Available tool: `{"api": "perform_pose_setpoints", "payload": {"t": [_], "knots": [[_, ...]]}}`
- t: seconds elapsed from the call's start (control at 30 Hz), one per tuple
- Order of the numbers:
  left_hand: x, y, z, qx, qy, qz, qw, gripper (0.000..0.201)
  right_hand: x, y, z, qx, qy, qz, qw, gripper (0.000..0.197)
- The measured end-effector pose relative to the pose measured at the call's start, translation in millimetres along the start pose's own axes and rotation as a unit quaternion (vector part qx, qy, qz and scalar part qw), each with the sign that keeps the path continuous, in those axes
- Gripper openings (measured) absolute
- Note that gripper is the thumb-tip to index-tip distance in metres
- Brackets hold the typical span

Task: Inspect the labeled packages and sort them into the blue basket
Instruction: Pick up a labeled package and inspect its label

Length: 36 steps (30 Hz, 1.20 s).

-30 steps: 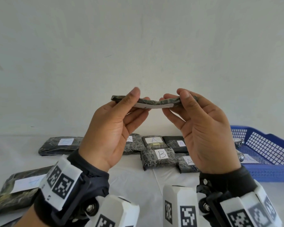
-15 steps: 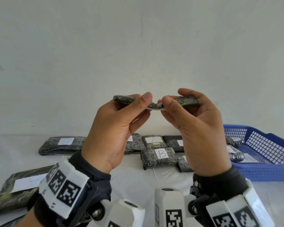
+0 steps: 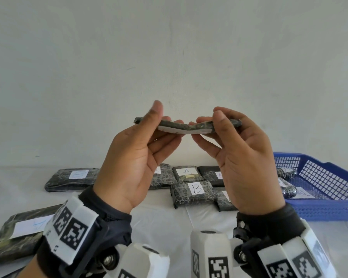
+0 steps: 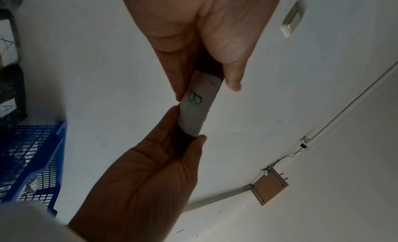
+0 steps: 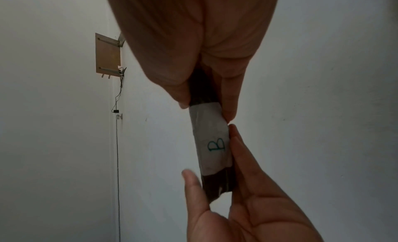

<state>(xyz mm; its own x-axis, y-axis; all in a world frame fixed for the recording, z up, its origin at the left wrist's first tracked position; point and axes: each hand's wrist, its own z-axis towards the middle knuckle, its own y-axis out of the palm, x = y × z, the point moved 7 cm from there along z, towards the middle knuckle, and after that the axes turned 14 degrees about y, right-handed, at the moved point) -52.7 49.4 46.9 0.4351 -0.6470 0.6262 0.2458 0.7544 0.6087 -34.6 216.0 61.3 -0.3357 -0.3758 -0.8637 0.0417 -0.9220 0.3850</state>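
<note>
I hold a thin dark wrapped package edge-on in front of the wall, well above the table. Its white label faces down, and the wrist views show a green "B" on the label. My left hand grips the package's left end, fingers under it and thumb raised at the near edge. My right hand pinches the right end between thumb and fingers. The package sags slightly in the middle. The blue basket stands on the table at the right, with wrapped packages inside.
Several labeled packages lie on the white table below my hands: one marked B, one marked A, a long one at the left and a large one at the near left. A plain wall stands behind.
Half a second ago my thumbs nearly met at the middle of the package; they have since slid apart toward its ends. The package stays at the same height.
</note>
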Motion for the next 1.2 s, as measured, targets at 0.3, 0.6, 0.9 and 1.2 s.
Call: {"api": "perform_pose_setpoints", "payload": {"t": [0.3,0.6,0.9,1.2], "knots": [[4.8,-0.6,4.1,0.000,-0.012,-0.033,0.999,0.043,-6.7,1.3,-1.1,-0.052,0.002,0.050,0.997,0.035],[-23.0,-23.1,6.1,0.020,-0.140,-0.020,0.990,0.064,-13.4,1.6,-4.7,-0.039,-0.037,-0.118,0.992,0.023],[7.3,3.4,3.4,-0.240,0.139,0.419,0.865,0.025,-16.6,14.1,-11.5,-0.004,-0.138,-0.383,0.913,0.018],[11.0,7.5,0.4,-0.217,0.149,0.267,0.927,0.035,-18.6,19.5,-15.6,-0.124,-0.100,-0.199,0.967,0.013]]}}
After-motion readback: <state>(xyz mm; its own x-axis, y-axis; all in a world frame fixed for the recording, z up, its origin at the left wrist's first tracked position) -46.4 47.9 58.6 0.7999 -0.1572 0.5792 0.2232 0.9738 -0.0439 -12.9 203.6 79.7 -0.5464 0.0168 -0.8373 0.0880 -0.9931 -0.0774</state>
